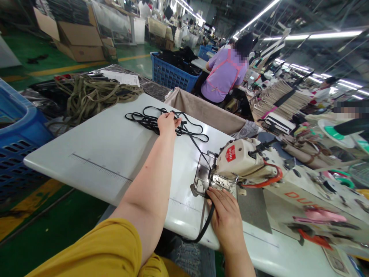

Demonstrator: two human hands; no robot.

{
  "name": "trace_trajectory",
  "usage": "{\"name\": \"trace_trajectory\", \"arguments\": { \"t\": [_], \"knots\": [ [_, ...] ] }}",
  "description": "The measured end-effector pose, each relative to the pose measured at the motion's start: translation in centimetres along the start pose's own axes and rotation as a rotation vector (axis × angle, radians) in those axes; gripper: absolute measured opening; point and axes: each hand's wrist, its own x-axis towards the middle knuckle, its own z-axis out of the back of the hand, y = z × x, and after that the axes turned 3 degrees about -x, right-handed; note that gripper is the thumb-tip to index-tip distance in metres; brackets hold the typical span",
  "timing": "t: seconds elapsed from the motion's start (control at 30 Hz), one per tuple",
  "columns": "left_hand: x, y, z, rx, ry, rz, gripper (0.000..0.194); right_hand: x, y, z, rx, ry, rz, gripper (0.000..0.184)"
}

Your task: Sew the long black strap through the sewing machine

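Strap, thin, black and flat, in loose crossed loops (150, 123) on the white laminate bench (86, 157), well left of the cream metal sewing machine (245, 161) with the red badge! Left hand (168, 125) out over those loops, fingers (174, 121) curled closed on a strand or two. Right hand (226, 219) just in front of the sewing machine, fingers (215, 198) spread across the strap beside the scratched steel guide plate (203, 175); no telling from this angle whether a firm pinch or only a light press. Strap running from the loops to that plate, then dropping past the bench edge in a slack curve, just in front of the sewing machine.

Danger spots aplenty! Crossed loops by the left hand: risk of a knot, then a sharp jerk at the plate. Slack curve at the bench edge: risk of a snag underneath, and a crooked feed. Right fingertips hard by the plate: risk of a pinch from any slip.

Farther left of the sewing machine, a heap of olive webbing (98, 94) and a blue plastic crate (20, 127); behind it, a beige cloth bin (201, 111), and beyond that, a co-worker in a lilac smock (225, 73), seated.
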Motion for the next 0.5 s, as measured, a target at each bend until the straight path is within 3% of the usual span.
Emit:
{"name": "trace_trajectory", "arguments": {
  "t": [0.13,0.5],
  "knots": [
    [0.3,-0.6,0.2,-0.146,-0.053,0.031,0.012,0.1,0.0,0.1,-0.001,-0.002,-0.002,0.030],
    [2.4,-0.3,0.8,-0.163,-0.168,-0.240,0.008,-0.1,-0.1,-0.1,0.003,0.013,-0.005,0.029]
  ]
}}
